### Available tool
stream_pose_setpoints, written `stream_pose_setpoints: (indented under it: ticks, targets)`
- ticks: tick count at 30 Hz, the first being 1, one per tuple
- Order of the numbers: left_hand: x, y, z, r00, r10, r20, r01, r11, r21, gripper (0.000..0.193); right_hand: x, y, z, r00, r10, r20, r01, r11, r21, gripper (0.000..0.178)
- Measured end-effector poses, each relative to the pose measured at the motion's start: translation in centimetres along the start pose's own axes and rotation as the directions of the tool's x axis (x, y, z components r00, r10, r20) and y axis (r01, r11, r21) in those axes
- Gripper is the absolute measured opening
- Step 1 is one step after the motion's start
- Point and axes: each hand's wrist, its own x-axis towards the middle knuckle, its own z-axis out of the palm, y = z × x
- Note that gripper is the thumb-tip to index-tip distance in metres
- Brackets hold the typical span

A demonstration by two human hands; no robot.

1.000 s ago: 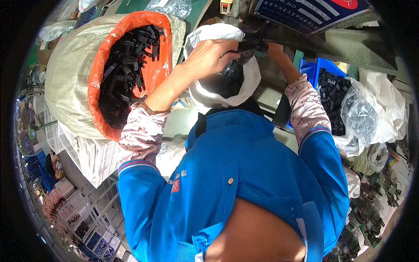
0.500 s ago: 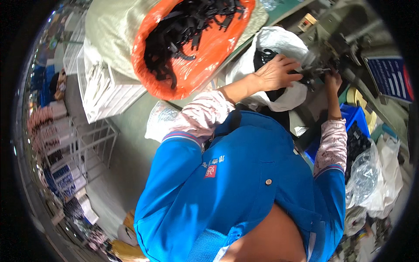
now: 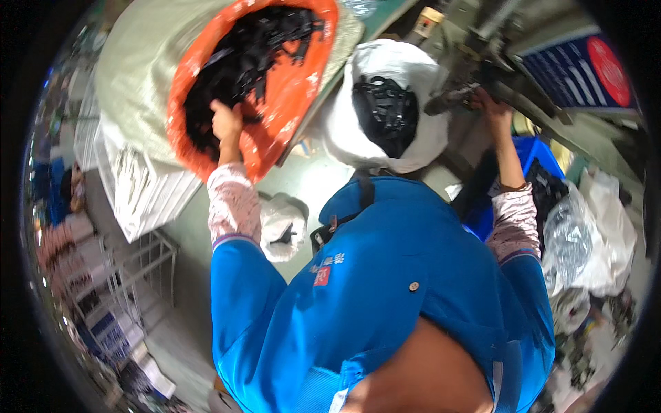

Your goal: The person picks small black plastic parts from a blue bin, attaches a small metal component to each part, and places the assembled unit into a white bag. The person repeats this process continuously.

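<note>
My left hand (image 3: 227, 125) dips into a sack lined with orange plastic (image 3: 296, 103). It is among a heap of black plastic parts (image 3: 258, 55); its thumb and forefinger show apart, while the other fingertips are hidden and blurred. On the right, my right hand (image 3: 494, 110) is up against a dark metal machine (image 3: 482, 62), its fingers curled at the machine's lower end. What these fingers hold is too dark to make out. Between my hands stands a white sack (image 3: 344, 131), with more black plastic parts (image 3: 389, 113) inside.
White crates (image 3: 141, 189) stand left of the orange-lined sack, with a white metal rack (image 3: 148, 268) below. A small white bag (image 3: 282, 224) lies on the floor. At right are a blue bin (image 3: 527, 155), clear and white plastic bags (image 3: 599, 237), and a blue sign (image 3: 571, 72).
My left hand has left the white sack and moved left into the orange-lined one. My right hand remains at the machine. The view has shifted somewhat to the right.
</note>
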Motion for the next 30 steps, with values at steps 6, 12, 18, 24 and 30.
stream_pose_setpoints:
  ticks: [6,12,18,24,30]
  targets:
    - [-3.2,-0.1,1.5,0.980,-0.084,-0.181,0.010,0.927,-0.374,0.034,-6.7,-10.6,5.5,1.000,-0.025,-0.008,0.025,0.999,0.041,0.014]
    - [-8.2,2.5,-2.8,0.851,0.307,0.426,0.476,-0.107,-0.873,0.019,-8.2,-11.0,8.1,0.981,-0.193,-0.024,0.191,0.978,-0.080,0.022]
    - [-17.3,11.7,-2.5,0.589,0.662,0.464,0.705,-0.141,-0.695,0.036,-7.0,-8.6,9.7,0.951,-0.306,-0.054,0.304,0.952,-0.039,0.016]
    - [-25.4,19.4,0.0,0.271,0.804,0.530,0.811,0.105,-0.575,0.028,-7.4,-8.7,11.1,0.831,-0.528,-0.175,0.467,0.833,-0.295,0.016]
    - [-32.9,23.5,1.3,0.297,0.740,0.603,0.595,0.351,-0.723,0.013,-13.5,-7.0,4.1,0.926,-0.348,-0.147,0.276,0.890,-0.363,0.018]
